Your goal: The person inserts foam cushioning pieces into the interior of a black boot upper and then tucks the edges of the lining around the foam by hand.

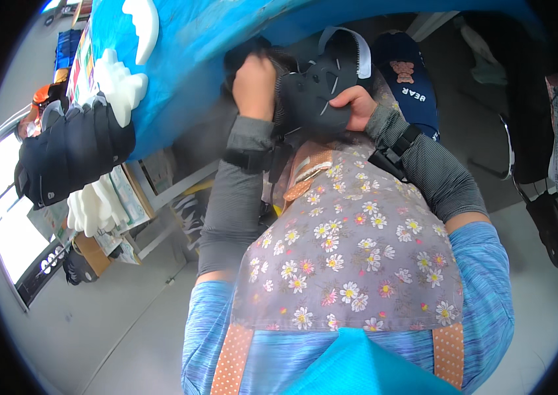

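Note:
A black, rounded fabric piece (pixel 315 99) is held in front of my apron, at the edge of the blue-covered table. It has thin pale lines and small dark dots, and a curved white-edged strip (pixel 363 56) rises behind it. My left hand (pixel 256 82) is closed in a fist on dark material at its left side; the exact grip is hidden. My right hand (pixel 358 108) pinches its right side, thumb on top and fingers underneath. I cannot tell exactly what kind of article it is.
The blue-covered table (pixel 186 66) carries white lobed pieces (pixel 121 85). At its left edge sits a row of nested black padded pieces (pixel 75 151). More white pieces (pixel 98 204) hang below. A navy cushion-like item (pixel 407 79) lies right of my hands. A dark bag (pixel 552 227) stands far right.

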Demonstrator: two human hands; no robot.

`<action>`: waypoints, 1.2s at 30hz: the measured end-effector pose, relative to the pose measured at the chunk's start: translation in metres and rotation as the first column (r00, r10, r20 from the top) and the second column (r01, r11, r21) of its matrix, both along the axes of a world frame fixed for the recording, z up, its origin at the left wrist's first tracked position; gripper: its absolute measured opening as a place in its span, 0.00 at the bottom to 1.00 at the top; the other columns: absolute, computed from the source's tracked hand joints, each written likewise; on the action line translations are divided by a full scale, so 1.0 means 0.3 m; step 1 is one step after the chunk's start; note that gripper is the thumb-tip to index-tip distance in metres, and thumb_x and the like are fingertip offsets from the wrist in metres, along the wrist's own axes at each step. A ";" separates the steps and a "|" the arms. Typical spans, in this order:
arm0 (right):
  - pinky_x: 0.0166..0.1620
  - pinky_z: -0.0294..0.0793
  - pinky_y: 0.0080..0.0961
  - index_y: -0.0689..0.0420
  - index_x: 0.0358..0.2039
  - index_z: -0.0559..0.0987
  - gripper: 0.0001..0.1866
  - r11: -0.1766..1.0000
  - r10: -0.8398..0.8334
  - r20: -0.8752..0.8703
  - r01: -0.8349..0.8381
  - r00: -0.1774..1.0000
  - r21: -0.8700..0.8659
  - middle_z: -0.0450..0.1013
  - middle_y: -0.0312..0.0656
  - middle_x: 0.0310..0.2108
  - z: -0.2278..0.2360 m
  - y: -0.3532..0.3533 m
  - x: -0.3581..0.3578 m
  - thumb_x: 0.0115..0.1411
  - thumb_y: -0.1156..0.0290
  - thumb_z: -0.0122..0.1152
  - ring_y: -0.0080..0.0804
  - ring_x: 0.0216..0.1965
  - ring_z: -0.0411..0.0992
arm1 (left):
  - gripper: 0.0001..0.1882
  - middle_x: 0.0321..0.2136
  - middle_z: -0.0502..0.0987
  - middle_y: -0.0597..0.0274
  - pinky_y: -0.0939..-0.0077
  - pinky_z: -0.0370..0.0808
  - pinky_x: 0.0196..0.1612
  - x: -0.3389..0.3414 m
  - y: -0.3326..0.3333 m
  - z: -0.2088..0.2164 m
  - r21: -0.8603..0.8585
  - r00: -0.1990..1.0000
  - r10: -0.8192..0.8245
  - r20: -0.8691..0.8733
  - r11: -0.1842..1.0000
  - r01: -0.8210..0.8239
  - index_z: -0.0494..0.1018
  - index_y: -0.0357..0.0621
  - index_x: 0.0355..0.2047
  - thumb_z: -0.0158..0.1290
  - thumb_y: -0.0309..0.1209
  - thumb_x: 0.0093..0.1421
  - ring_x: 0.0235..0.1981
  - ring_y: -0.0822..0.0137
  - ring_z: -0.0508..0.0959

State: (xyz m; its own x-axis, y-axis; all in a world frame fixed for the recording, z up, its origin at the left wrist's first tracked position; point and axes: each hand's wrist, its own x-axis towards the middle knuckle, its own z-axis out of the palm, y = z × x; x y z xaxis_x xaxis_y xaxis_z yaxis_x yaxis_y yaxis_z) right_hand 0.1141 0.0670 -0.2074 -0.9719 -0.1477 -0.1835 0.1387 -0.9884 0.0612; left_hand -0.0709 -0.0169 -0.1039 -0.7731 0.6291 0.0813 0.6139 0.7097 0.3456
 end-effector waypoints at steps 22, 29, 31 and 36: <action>0.58 0.68 0.32 0.63 0.53 0.73 0.27 0.839 -0.054 0.012 0.039 0.998 0.542 0.75 0.44 0.49 0.089 0.086 0.023 0.49 0.85 0.61 0.35 0.50 0.73 | 0.15 0.15 0.72 0.44 0.57 0.70 0.20 0.008 -0.009 -0.109 0.411 0.993 -0.058 -0.103 0.907 0.096 0.71 0.34 0.32 0.46 0.35 0.68 0.18 0.44 0.75; 0.55 0.72 0.32 0.65 0.49 0.76 0.24 0.893 -0.079 0.031 0.057 0.996 0.446 0.77 0.46 0.45 0.055 0.080 0.022 0.48 0.85 0.60 0.37 0.46 0.75 | 0.15 0.19 0.74 0.39 0.52 0.71 0.22 -0.006 -0.004 -0.164 0.367 0.993 -0.051 -0.110 0.926 0.088 0.71 0.35 0.35 0.44 0.36 0.68 0.21 0.39 0.75; 0.53 0.74 0.32 0.66 0.47 0.77 0.22 0.950 0.032 0.100 -0.062 0.994 0.306 0.78 0.47 0.43 0.026 0.087 0.026 0.48 0.85 0.60 0.37 0.44 0.76 | 0.15 0.19 0.74 0.39 0.52 0.71 0.22 0.003 -0.006 -0.148 0.357 0.993 -0.035 -0.109 0.931 0.072 0.71 0.35 0.35 0.44 0.36 0.68 0.21 0.39 0.75; 0.52 0.74 0.30 0.66 0.47 0.77 0.22 0.911 -0.114 0.050 0.084 0.992 0.404 0.78 0.46 0.43 0.100 0.053 0.024 0.48 0.85 0.60 0.36 0.43 0.76 | 0.14 0.15 0.72 0.47 0.60 0.68 0.20 0.028 -0.022 -0.050 0.535 0.995 -0.009 -0.101 0.842 0.062 0.71 0.36 0.27 0.50 0.34 0.65 0.17 0.46 0.74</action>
